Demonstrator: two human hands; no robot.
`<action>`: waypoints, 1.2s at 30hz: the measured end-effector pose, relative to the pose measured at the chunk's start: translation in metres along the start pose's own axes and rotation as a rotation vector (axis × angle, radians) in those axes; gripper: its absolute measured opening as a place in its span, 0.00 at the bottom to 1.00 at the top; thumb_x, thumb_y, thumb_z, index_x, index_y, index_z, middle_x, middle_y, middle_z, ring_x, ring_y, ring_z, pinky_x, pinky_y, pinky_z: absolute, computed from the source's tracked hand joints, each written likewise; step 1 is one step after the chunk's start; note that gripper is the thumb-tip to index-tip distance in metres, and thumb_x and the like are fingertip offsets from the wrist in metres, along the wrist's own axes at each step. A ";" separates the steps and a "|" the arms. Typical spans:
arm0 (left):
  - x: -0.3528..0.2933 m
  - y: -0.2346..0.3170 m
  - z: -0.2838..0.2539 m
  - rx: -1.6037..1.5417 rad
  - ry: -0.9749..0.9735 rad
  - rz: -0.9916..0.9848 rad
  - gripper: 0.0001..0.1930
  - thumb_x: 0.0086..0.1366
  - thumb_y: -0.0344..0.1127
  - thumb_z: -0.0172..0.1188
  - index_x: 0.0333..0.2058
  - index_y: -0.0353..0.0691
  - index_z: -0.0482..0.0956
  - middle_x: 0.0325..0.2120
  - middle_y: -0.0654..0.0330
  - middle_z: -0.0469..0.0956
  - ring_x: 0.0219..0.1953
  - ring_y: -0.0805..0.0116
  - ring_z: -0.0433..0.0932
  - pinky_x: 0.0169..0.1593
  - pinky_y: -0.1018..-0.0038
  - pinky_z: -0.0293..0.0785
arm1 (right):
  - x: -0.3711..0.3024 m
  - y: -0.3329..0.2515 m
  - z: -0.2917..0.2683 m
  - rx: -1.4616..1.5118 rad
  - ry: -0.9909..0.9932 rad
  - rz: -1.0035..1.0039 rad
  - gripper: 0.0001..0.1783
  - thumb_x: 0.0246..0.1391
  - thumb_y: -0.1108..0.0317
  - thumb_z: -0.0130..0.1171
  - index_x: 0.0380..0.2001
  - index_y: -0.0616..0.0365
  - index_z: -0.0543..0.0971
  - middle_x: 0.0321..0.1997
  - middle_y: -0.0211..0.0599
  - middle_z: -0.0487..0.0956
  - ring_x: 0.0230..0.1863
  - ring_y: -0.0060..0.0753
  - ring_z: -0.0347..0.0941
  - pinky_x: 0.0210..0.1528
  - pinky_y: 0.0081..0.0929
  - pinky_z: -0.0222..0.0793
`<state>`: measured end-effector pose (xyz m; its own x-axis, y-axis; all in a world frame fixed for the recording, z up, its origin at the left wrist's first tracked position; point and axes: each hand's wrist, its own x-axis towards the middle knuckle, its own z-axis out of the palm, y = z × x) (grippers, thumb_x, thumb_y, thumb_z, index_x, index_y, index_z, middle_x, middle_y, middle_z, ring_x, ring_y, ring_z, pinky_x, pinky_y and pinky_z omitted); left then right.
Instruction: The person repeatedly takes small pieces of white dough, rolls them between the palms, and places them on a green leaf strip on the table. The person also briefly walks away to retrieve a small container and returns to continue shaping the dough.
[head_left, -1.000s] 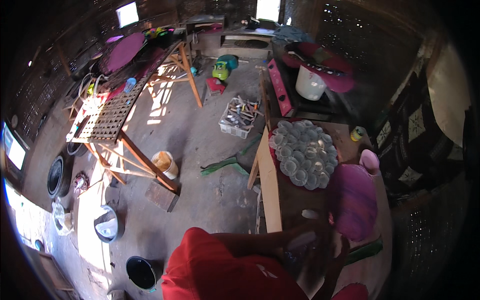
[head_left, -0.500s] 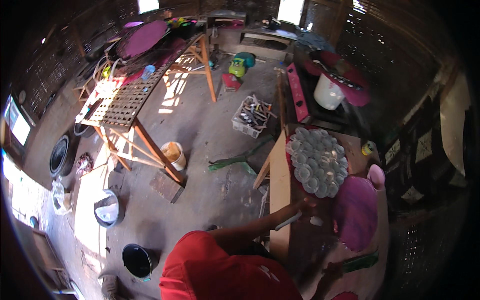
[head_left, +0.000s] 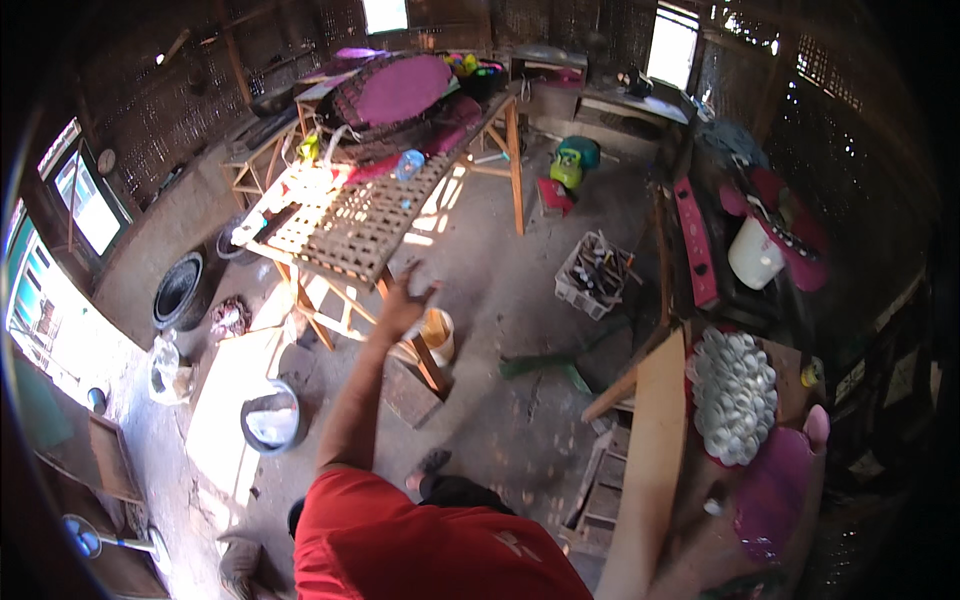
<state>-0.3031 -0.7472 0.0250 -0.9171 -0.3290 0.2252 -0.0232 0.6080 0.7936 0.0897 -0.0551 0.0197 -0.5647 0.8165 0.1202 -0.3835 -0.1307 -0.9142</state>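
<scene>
We see the left hand point(head_left: 405, 305) raised, fingers spread wide, holding nothing; it sits in front of the slatted wooden table point(head_left: 350, 235) near its corner leg, whether touching we cannot tell. Just beside it, lower right, stands a yellow bucket point(head_left: 437, 335). The right hand is out of view, its state unknown. The red shirt point(head_left: 420, 545) hides our lower body. At right, a round tray of white cups point(head_left: 735, 395) lies on a bench, edges blurred.
</scene>
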 end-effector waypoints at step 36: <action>0.288 -0.390 -0.298 0.764 -0.298 -0.271 0.33 0.58 0.60 0.59 0.36 0.26 0.77 0.31 0.38 0.79 0.34 0.45 0.78 0.39 0.58 0.72 | -0.177 0.033 0.297 -0.105 0.415 0.092 0.05 0.57 0.66 0.61 0.35 0.47 0.74 0.24 0.19 0.62 0.25 0.16 0.58 0.30 0.18 0.56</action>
<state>-0.4398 -1.2941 -0.0509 -0.9049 -0.3946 -0.1597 -0.4195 0.8904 0.1767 -0.0400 -0.3715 0.0837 -0.2432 0.9637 -0.1102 -0.2566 -0.1735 -0.9508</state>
